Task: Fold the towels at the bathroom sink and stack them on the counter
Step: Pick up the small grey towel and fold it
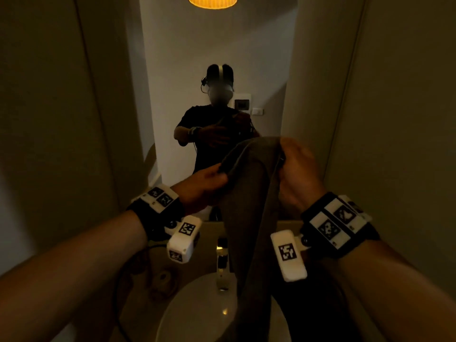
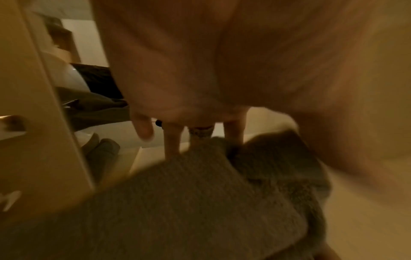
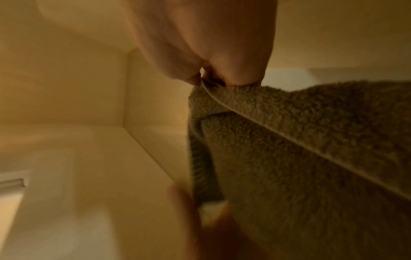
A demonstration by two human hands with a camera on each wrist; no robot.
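Hanging from both raised hands, a grey-brown towel [image 1: 249,218] is drooping in a long fold over the white sink [image 1: 197,307], its lower part trailing past the basin's right side and out of the head view's bottom edge. The left hand [image 1: 204,186] is pinching the towel's upper left edge between thumb and fingers; in the left wrist view the fingers [image 2: 171,140] are reaching down onto the terry cloth [image 2: 189,202], one of them wearing a ring [image 2: 201,132], though the picture is blurred. The right hand [image 1: 298,174] is gripping the upper right corner, and the right wrist view is showing the fingertips [image 3: 242,75] nipping the hemmed edge of the towel [image 3: 300,149] tightly. Below the hands a chrome tap [image 1: 222,262] is standing at the back of the basin, just beside the hanging cloth. What the basin is holding cannot be told in the dim light; only a small glint is showing near its middle. A round, dark object [image 1: 164,280] is sitting on the counter [image 1: 138,304] to the left of the sink. A mirror [image 1: 217,70] behind the sink is reflecting the person holding the towel, and a lamp [image 1: 212,1] is glowing orange overhead.
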